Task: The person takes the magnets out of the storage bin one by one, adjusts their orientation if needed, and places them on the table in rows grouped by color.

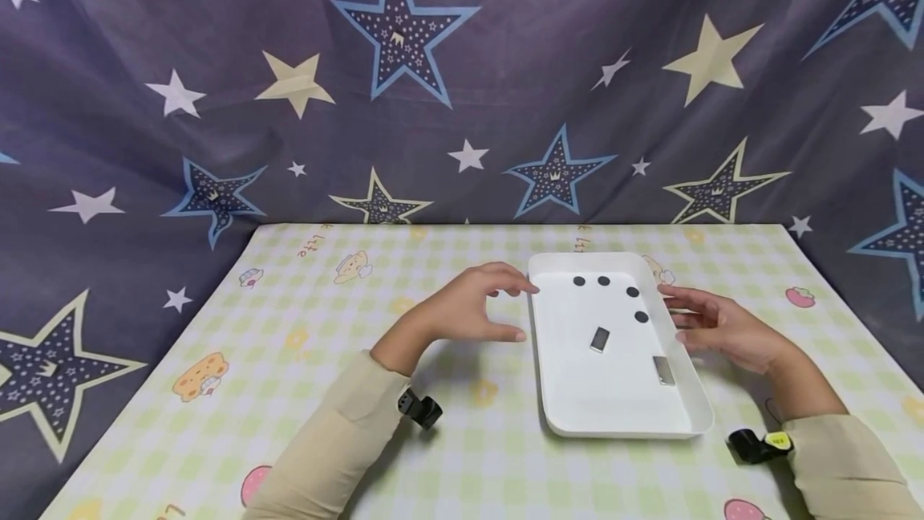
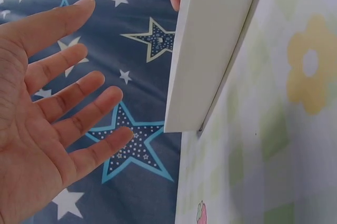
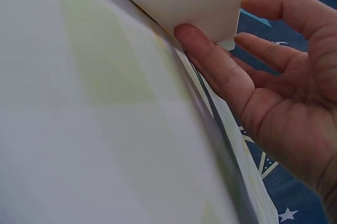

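A white rectangular tray (image 1: 613, 416) lies on the table, its long sides running away from me. Inside it are several small black discs (image 1: 602, 281) near the far end, a small dark block with silvery edges (image 1: 599, 339) around the middle, and a silvery-grey block (image 1: 663, 371) by the right wall. My left hand (image 1: 469, 303) is beside the tray's left wall, fingers spread and apart from the wall in the left wrist view (image 2: 63, 108). At the right wall, my right hand (image 1: 729, 331) has its fingers loosely bent; in the right wrist view a fingertip (image 3: 192, 37) appears to touch the tray's outer side.
A green-and-white checked tablecloth (image 1: 303, 392) with cartoon prints covers the table. Behind the table hangs a dark curtain with stars (image 1: 469, 119). Each wrist carries a small black camera, one at the left sleeve (image 1: 420, 408) and one at the right (image 1: 754, 446).
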### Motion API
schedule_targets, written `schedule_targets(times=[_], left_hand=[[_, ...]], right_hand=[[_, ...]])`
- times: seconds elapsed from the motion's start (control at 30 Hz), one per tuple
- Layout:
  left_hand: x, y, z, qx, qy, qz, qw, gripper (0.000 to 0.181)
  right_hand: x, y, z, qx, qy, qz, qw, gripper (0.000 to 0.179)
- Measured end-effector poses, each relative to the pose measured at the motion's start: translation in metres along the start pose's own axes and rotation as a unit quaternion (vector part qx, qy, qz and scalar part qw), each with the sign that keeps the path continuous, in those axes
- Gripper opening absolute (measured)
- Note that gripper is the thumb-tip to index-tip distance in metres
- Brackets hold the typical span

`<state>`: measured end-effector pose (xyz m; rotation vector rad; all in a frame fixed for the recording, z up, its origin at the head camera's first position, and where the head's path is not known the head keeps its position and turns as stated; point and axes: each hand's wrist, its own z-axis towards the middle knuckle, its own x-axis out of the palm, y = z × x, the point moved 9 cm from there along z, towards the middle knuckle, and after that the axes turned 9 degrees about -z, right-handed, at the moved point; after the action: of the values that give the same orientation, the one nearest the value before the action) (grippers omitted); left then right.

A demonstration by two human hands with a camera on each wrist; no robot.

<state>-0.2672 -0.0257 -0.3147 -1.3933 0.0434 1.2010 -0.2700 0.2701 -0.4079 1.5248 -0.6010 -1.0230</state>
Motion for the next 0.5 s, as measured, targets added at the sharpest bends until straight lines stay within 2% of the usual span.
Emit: schedule_targets(times=[0.23,0.5], left_hand=[[0.008,-0.003,0.010,0.018,0.007,-0.003,0.9998,0.051],[0.021,-0.003,0.022,0.012,0.026,0.001,0.9996,0.050]], right_hand=[[0.000,0.000,-0.001,0.002,0.002,-0.004,1.0000,0.066],[-0.001,0.000,0.000,-0.007,0.007,-0.002,0.9999,0.066]])
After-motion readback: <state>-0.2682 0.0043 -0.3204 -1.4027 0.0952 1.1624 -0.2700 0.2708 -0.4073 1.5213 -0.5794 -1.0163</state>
